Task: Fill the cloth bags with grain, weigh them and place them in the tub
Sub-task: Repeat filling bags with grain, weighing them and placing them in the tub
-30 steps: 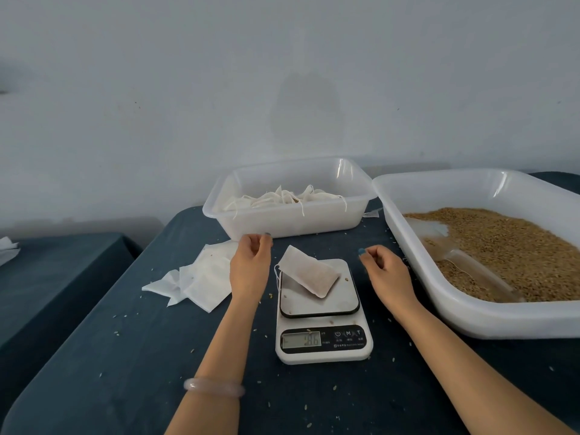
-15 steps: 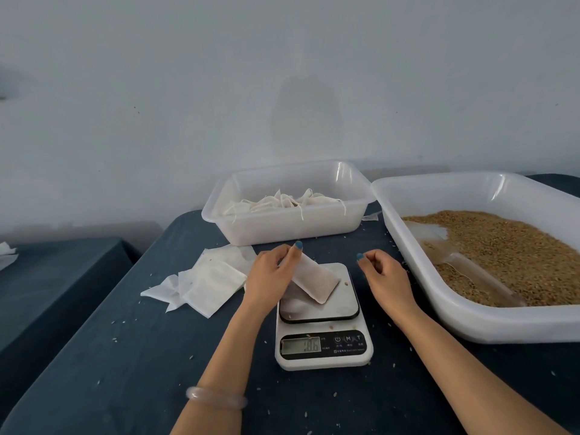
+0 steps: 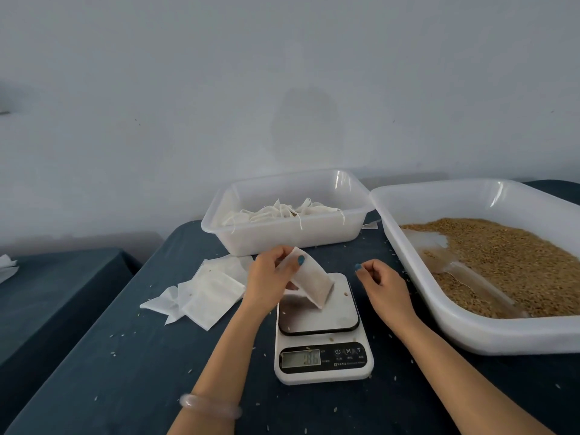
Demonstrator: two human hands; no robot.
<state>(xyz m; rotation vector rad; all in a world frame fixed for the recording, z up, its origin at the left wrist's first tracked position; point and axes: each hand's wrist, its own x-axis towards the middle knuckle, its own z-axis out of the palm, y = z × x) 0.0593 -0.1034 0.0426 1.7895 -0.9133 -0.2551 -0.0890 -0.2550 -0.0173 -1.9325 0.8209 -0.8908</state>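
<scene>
My left hand [image 3: 272,281] grips the top end of a filled white cloth bag [image 3: 314,283]. The bag tilts, its lower end still on or just above the plate of the white kitchen scale [image 3: 323,334], whose display is lit. My right hand [image 3: 381,285] hovers right of the scale, fingers loosely curled with nothing in them. Behind the scale stands a clear tub [image 3: 292,235] holding several filled bags with drawstrings. At the right, a large white tub [image 3: 470,331] holds brown grain [image 3: 508,259] and a clear scoop [image 3: 470,277].
A loose pile of empty white cloth bags [image 3: 204,293] lies on the dark blue tablecloth left of my left hand. Stray grains dot the cloth. A second dark table [image 3: 47,293] stands apart at the left. A pale wall rises just behind the tubs.
My left hand moved right from beside the scale, closed on the bag's top end and raised it off the plate. My right hand barely moved.
</scene>
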